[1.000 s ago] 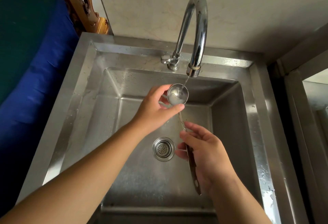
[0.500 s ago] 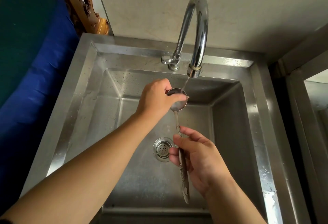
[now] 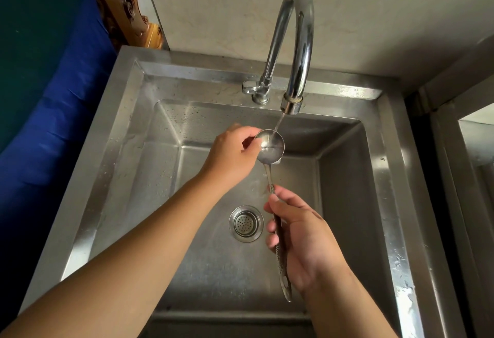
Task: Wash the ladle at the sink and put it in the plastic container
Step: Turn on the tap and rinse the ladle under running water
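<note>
While a thin stream of water runs from the chrome gooseneck faucet at the top middle of the frame, the metal ladle sits right under it, bowl up and catching the flow, a little above dead centre. Only one view here, the head cam looking down into a stainless steel sink.

The left hand comes in from the lower left and is curled against the left rim of the ladle bowl, fingers bent in and touching the edge; looks like fingertips on the bowl rather than a full wrap around it. The right hand comes up from the lower right and is closed round the patterned handle, fingers folded over it, with the end of the handle and its hanging hole sticking out below the palm.

The round perforated drain strainer sits in the basin floor just left of the right hand. Faucet lever pokes out left of the spout base. Blue fabric fills the left edge, carved wood at the upper left.
</note>
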Demonstrator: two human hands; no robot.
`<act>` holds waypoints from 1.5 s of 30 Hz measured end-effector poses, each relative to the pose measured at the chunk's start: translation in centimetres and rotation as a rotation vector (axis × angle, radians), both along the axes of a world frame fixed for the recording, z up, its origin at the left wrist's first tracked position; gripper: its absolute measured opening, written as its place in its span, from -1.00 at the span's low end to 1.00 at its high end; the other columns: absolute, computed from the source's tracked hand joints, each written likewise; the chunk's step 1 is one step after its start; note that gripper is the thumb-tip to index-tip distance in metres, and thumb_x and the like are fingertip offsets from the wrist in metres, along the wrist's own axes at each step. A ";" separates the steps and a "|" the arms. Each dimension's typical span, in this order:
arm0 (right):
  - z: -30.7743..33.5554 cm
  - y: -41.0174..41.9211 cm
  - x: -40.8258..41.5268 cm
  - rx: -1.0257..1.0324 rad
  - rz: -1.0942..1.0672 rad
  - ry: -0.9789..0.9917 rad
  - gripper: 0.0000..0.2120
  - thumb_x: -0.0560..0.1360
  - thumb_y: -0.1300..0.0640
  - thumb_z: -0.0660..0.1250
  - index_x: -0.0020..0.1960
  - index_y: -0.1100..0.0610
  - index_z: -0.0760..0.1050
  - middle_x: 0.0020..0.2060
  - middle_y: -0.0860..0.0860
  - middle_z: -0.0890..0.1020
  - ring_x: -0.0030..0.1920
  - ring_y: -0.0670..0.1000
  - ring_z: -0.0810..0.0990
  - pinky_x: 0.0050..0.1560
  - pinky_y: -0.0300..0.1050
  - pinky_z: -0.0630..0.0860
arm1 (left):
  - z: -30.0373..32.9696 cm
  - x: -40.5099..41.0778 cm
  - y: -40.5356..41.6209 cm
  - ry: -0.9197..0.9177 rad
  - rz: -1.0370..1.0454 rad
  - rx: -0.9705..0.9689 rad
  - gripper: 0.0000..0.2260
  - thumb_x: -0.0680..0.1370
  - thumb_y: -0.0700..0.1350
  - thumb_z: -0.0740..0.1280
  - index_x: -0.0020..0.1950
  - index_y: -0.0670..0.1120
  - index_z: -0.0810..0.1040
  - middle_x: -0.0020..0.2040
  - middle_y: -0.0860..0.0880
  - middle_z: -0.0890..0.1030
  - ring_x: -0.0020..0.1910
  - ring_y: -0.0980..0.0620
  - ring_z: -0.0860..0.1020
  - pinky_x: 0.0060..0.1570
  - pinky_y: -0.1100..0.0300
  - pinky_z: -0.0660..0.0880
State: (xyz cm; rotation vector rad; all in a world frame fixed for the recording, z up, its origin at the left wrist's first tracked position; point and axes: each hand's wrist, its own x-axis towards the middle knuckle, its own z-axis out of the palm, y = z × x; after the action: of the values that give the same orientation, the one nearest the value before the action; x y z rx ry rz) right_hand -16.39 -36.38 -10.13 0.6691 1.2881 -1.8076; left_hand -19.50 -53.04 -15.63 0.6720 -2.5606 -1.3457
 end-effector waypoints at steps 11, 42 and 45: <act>-0.5 -0.8 0.2 -0.041 -0.057 -0.141 -0.81 0.56 0.35 0.31 0.13 0.15 0.55 -0.43 0.06 0.59 -0.57 -0.10 0.42 -0.68 -0.33 0.23 | -1.5 0.0 0.7 -0.065 0.068 0.303 -0.64 0.28 -0.09 0.65 -0.04 0.01 0.57 -0.11 -0.01 0.68 -0.19 -0.01 0.63 -0.10 0.06 0.58; -0.2 -0.9 -1.8 0.016 0.009 0.084 -0.85 0.55 0.29 0.35 -0.02 0.07 0.62 -0.32 0.02 0.61 -0.53 -0.08 0.40 -0.63 -0.29 0.20 | 0.4 0.1 0.4 0.094 0.070 0.467 -0.50 0.42 -0.25 0.51 0.33 0.02 0.58 0.06 -0.17 0.66 -0.10 0.00 0.63 -0.03 0.25 0.54; -0.1 -1.0 -1.7 0.035 0.032 0.132 -0.82 0.54 0.27 0.37 -0.08 0.02 0.66 -0.34 -0.01 0.63 -0.52 -0.08 0.39 -0.62 -0.27 0.20 | 0.4 0.0 0.5 0.129 0.122 0.557 -0.54 0.32 -0.12 0.58 0.14 0.24 0.61 -0.14 -0.02 0.67 -0.19 0.12 0.61 -0.09 0.24 0.56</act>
State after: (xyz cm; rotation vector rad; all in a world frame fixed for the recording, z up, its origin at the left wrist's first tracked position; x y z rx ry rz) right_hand -18.11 -37.38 -10.27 0.5525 1.4119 -1.8326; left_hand -19.48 -52.58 -15.19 0.7751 -2.0068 -2.0003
